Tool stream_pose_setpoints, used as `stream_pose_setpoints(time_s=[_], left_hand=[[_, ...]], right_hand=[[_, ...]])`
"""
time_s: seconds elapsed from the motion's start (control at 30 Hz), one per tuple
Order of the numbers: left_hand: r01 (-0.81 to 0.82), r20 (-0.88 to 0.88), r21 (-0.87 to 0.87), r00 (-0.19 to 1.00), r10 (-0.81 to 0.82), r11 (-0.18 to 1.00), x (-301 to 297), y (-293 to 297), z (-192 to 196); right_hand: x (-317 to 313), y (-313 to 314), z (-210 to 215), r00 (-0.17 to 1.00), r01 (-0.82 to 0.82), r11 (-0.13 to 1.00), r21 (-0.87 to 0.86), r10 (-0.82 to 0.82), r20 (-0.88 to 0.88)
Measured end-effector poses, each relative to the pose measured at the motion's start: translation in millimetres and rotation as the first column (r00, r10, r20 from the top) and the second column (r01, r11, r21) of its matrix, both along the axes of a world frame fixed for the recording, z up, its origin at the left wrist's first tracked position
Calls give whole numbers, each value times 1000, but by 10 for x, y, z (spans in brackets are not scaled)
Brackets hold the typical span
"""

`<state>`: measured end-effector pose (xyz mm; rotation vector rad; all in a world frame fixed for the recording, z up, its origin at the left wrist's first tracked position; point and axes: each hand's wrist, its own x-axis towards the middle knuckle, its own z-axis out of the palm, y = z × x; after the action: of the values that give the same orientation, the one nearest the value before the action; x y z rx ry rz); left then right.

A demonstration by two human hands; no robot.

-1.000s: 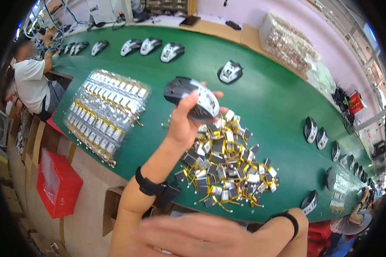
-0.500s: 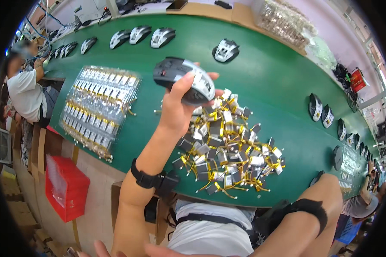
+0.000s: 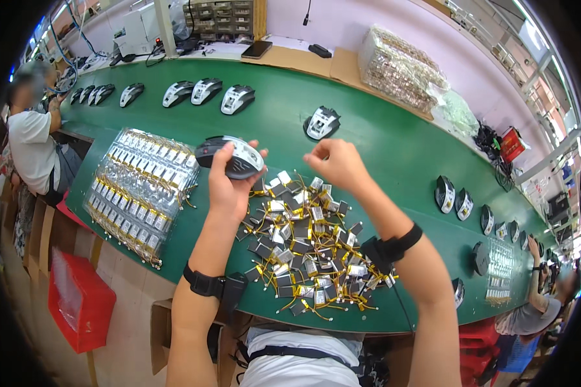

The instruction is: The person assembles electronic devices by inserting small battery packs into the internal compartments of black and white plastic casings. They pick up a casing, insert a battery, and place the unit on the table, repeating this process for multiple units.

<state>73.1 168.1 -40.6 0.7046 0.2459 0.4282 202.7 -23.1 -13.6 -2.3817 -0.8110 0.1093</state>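
A clear plastic-wrapped tray of silver cells (image 3: 139, 190) lies at the green table's (image 3: 381, 138) near left edge. A bulky clear bag of parts (image 3: 400, 68) sits on cardboard at its far edge, beside a small red package (image 3: 511, 143).

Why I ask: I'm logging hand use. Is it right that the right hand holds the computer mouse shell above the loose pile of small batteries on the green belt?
Not quite: the head view shows the left hand holding the computer mouse shell, not the right. The right hand is loosely closed beside it, above the pile of small batteries on the green belt.
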Motion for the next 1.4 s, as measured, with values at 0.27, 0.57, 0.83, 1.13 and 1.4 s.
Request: stream_pose_setpoints(time_s=[0.27, 0.57, 0.83, 1.13, 1.4], left_hand=[[61, 9, 66, 998, -62, 996, -41, -93, 59], [285, 97, 145, 949, -300, 948, -175, -528, 158], [368, 140, 251, 901, -409, 895, -288, -778, 287], [363, 195, 313, 880, -433, 878, -279, -777, 235], [395, 203, 217, 876, -437, 893, -293, -833, 221]], right_hand=[[-192, 157, -148, 997, -62, 997, -53, 61, -38], [-833, -455, 140, 926, 14, 816, 578, 208, -316], [-1207, -675, 372, 983, -110, 858, 501, 168, -73], [-1231, -671, 441, 902, -389, 869, 305, 293, 317], [-1252, -649, 384, 899, -341, 875, 344, 196, 393]])
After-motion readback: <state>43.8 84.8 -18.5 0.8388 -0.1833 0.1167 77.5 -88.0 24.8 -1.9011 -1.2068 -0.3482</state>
